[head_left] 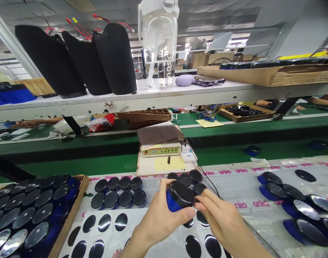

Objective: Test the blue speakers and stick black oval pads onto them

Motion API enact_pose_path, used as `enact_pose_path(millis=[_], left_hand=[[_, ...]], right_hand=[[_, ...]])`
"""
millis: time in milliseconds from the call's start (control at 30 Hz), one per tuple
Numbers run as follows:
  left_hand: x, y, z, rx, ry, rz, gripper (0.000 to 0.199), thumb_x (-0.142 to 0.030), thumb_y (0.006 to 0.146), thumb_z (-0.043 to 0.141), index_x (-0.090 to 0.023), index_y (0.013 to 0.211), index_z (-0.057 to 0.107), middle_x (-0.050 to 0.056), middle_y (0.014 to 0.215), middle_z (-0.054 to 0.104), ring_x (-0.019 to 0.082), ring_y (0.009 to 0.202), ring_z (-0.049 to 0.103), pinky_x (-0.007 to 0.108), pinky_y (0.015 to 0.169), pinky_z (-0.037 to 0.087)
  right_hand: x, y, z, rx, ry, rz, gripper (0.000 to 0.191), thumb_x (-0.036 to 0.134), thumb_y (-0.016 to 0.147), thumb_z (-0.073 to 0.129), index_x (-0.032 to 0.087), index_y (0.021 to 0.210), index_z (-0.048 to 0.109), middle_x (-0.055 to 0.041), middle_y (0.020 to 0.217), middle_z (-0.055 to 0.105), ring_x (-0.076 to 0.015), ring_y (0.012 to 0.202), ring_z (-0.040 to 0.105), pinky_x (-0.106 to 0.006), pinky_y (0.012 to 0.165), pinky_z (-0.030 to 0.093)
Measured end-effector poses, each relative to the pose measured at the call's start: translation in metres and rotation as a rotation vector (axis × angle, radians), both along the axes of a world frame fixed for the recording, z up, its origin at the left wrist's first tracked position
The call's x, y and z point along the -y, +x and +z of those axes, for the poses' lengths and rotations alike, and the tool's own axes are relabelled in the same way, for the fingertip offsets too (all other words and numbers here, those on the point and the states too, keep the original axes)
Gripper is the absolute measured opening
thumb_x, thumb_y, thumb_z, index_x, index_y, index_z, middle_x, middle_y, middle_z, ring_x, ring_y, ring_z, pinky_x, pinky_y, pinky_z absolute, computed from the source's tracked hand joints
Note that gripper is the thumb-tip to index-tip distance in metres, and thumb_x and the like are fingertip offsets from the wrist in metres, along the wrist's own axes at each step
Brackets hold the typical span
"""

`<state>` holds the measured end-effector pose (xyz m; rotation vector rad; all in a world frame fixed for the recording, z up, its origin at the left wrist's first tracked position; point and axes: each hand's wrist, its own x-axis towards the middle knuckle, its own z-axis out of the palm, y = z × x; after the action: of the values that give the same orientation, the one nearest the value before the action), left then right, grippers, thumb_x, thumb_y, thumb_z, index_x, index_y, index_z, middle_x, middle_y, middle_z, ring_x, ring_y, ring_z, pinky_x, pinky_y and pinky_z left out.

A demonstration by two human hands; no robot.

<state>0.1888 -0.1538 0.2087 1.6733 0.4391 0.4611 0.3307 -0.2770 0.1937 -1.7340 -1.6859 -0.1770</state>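
Note:
My left hand is wrapped round a blue round part with a glossy black top, held tilted above the table. My right hand has its fingers pinched at the right edge of that part; whatever is between the fingertips is too small to make out. Under my hands lies a white sheet with black discs on it. Behind it stand several blue parts with black tops.
A cardboard box of blue parts sits at the left. More blue parts stand at the right. A control box is behind my hands, below a shelf bearing a water bottle. A cable runs across the table.

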Motion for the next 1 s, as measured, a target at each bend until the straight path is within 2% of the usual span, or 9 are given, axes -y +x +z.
enact_pose_path(millis=[67,133,300,400,467,600,867,933,1000], left_hand=[[0.0,0.0,0.001,-0.006,0.03,-0.015,0.049,-0.044,0.075,0.066,-0.022,0.11,0.041,0.004,0.104,0.061,0.02,0.094,0.058,0.033,0.083,0.045],[-0.001,0.0,0.003,-0.036,0.154,-0.002,0.052,-0.044,0.075,0.066,-0.023,0.115,0.04,0.005,0.11,0.058,0.021,0.099,0.056,0.036,0.086,0.046],[-0.002,-0.002,0.008,-0.011,0.808,0.019,0.066,-0.031,0.079,0.065,-0.025,0.135,0.031,0.012,0.127,0.043,0.027,0.121,0.039,0.046,0.101,0.038],[0.0,-0.002,0.011,0.173,1.01,0.008,0.055,-0.017,0.083,0.059,-0.019,0.131,0.032,0.013,0.125,0.047,0.026,0.124,0.036,0.046,0.103,0.038],[0.001,-0.002,0.012,0.263,1.043,0.011,0.043,-0.014,0.083,0.058,-0.017,0.12,0.037,0.013,0.124,0.049,0.025,0.125,0.035,0.046,0.102,0.039],[0.003,0.0,0.013,0.233,1.028,0.019,0.034,-0.009,0.079,0.062,-0.017,0.105,0.042,0.011,0.121,0.05,0.025,0.122,0.036,0.043,0.101,0.04],[0.004,-0.003,0.012,0.185,0.98,0.038,0.036,-0.007,0.076,0.062,-0.02,0.104,0.043,0.009,0.119,0.046,0.024,0.116,0.036,0.04,0.098,0.039],[0.0,-0.005,0.009,0.128,0.908,0.006,0.043,-0.016,0.077,0.065,-0.022,0.111,0.04,0.009,0.122,0.045,0.024,0.116,0.037,0.04,0.098,0.039],[-0.004,-0.005,0.002,0.005,0.801,-0.077,0.062,-0.024,0.074,0.07,-0.023,0.124,0.033,0.009,0.124,0.046,0.024,0.114,0.039,0.04,0.096,0.041]], right_hand=[[0.0,0.0,-0.003,-0.1,0.01,0.022,0.022,0.021,0.094,0.037,0.019,0.089,0.058,-0.0039,0.073,0.053,-0.013,0.055,0.054,-0.023,0.048,0.042],[-0.002,0.0,-0.007,-0.199,-0.004,0.061,0.021,0.02,0.094,0.036,0.02,0.091,0.057,-0.0041,0.075,0.053,-0.0136,0.059,0.054,-0.023,0.052,0.045],[-0.01,0.0,-0.023,-0.346,0.005,0.101,0.017,0.019,0.093,0.037,0.021,0.102,0.051,-0.006,0.091,0.053,-0.016,0.08,0.056,-0.025,0.068,0.049],[-0.009,-0.002,-0.031,-0.338,0.062,0.084,0.014,0.019,0.092,0.038,0.022,0.101,0.048,-0.005,0.092,0.053,-0.0163,0.083,0.055,-0.024,0.071,0.049],[-0.008,-0.003,-0.034,-0.316,0.091,0.084,0.012,0.017,0.091,0.038,0.023,0.096,0.047,-0.0036,0.088,0.053,-0.0159,0.08,0.055,-0.023,0.068,0.048],[-0.005,-0.003,-0.035,-0.286,0.1,0.09,0.012,0.013,0.09,0.038,0.022,0.086,0.044,-0.0013,0.078,0.05,-0.0143,0.066,0.052,-0.022,0.058,0.045],[-0.004,0.0,-0.041,-0.305,0.079,0.112,0.014,0.013,0.091,0.036,0.023,0.092,0.045,-0.0018,0.079,0.051,-0.0145,0.069,0.053,-0.023,0.059,0.044],[-0.003,-0.002,-0.045,-0.328,0.036,0.129,0.013,0.015,0.092,0.035,0.022,0.092,0.046,-0.0018,0.078,0.052,-0.0144,0.068,0.053,-0.024,0.059,0.044],[-0.002,-0.005,-0.049,-0.315,-0.059,0.157,0.013,0.018,0.093,0.035,0.022,0.092,0.047,-0.0028,0.079,0.055,-0.0147,0.069,0.056,-0.023,0.059,0.044]])
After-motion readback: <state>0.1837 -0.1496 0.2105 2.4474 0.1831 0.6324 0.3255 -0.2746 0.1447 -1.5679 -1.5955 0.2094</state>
